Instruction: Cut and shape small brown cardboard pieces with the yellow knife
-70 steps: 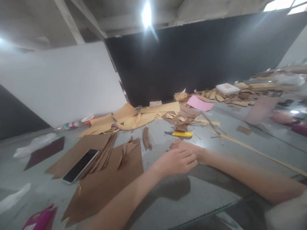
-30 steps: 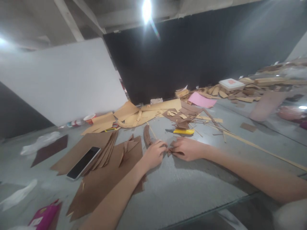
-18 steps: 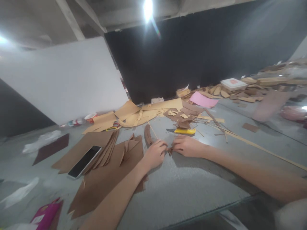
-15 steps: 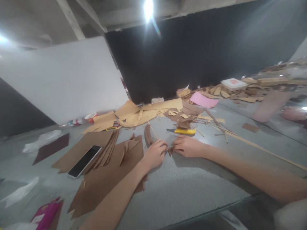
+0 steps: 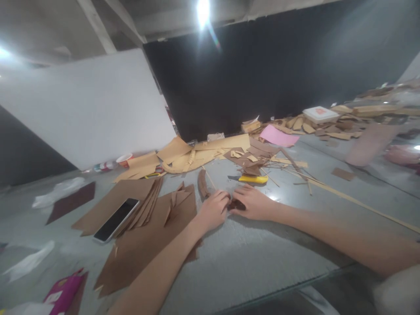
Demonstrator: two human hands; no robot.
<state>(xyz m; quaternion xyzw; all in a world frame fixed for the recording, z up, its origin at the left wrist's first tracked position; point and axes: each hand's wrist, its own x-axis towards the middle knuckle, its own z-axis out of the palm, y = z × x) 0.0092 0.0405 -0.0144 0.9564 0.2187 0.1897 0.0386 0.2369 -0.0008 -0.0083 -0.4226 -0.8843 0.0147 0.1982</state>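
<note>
Close together at the middle of the table, my left hand (image 5: 215,209) and my right hand (image 5: 251,203) are both closed on a small dark brown piece of paper or card (image 5: 236,204). Fingers cover most of that piece, so its shape is hard to make out. Just beyond my left hand lies a curved, layered brown strip (image 5: 203,183), with a thin pale stick beside it. A yellow utility knife (image 5: 252,179) rests past my right hand, its blade out and pointing left.
Brown card sheets (image 5: 147,245) and a phone (image 5: 116,220) lie on the left. Tan paper offcuts (image 5: 206,155), a pink sheet (image 5: 278,135) and a white box (image 5: 320,114) are at the back. Long thin strips (image 5: 354,199) stretch to the right. A magenta packet (image 5: 64,291) sits front left.
My right hand has shifted slightly left, closer to my left hand, and its fingers have curled further around the brown piece. My left hand stays almost where it was.
</note>
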